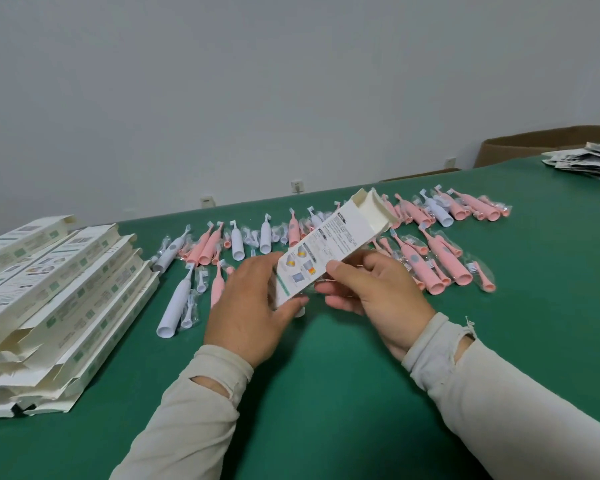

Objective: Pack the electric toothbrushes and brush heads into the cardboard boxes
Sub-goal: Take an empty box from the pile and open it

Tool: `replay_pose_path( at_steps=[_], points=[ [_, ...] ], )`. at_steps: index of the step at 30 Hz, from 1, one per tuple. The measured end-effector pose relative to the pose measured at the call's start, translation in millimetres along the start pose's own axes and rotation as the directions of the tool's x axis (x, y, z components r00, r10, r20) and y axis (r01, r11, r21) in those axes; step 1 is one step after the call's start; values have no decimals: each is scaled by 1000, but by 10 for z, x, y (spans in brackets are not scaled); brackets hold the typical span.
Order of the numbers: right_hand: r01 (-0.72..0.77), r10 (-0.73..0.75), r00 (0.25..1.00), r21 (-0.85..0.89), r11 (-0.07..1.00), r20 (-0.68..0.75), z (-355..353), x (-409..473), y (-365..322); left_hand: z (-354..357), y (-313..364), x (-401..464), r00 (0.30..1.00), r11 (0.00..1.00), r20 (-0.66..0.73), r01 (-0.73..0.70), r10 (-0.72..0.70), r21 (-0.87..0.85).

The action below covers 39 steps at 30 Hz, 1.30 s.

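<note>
White cardboard box (329, 251) sits mid-frame, raised off the green counter (326, 375), far end open toward the upper right. Left hand (246, 306) grips the near end and right hand (371, 292) pinches its side, fingers of both curled on it. I'd say square it up fully and keep that mouth open before grabbing a pink toothbrush (445, 259) from the row behind.

Boxes (49, 289) stacked left; toothbrushes (326, 244) behind; possibly packets (589, 161) far right.

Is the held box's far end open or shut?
Open: the box, held by both hands, shows spread flaps and a hollow interior there.
</note>
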State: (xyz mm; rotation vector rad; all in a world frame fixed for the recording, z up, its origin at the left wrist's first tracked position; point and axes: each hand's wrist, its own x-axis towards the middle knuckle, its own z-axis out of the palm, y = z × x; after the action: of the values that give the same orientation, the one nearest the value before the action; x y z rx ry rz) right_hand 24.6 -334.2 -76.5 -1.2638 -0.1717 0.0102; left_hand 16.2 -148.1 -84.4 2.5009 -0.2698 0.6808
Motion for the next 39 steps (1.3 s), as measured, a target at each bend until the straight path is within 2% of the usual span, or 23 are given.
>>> replay_pose_path(
  at_steps=[2,6,9,12,15,18,22,29,33,36,39],
  points=[
    [21,-21,1000,4,1000,-15,-40,16,-67,-97,-78,30,1000,997,-14,21,-20,78],
    [142,-134,981,46,989,-139,-229,105,-197,-240,-190,52,998,984,-71,13,-1,176],
    [113,-111,992,21,993,-62,-275,149,-117,-217,-170,38,1000,977,-22,11,-6,211],
    [103,-101,994,49,993,-42,-290,164,-82,-226,-168,37,993,978,48,98,-108,186],
    [184,-189,979,-77,980,-70,-342,191,-107,-204,-153,66,986,972,62,144,-158,183],
    [253,-269,963,-266,930,-26,-414,205,-135,-116,-99,88,990,966,45,117,-131,229],
    [199,-188,980,-337,920,65,-522,218,-164,-14,-76,35,992,963,33,110,-122,244],
    [285,-285,955,-495,821,77,-611,250,-164,-3,-104,-13,989,975,76,108,-125,194],
    [190,-167,982,-516,835,91,-656,258,-158,-21,-123,-20,989,983,62,122,-131,138],
    [228,-164,974,-624,747,159,-672,216,-204,-31,-140,-31,990,988,71,118,-126,102],
    [265,-156,962,-623,736,225,-682,191,-261,-33,-124,-40,987,991,94,121,-126,57]
  ],
)
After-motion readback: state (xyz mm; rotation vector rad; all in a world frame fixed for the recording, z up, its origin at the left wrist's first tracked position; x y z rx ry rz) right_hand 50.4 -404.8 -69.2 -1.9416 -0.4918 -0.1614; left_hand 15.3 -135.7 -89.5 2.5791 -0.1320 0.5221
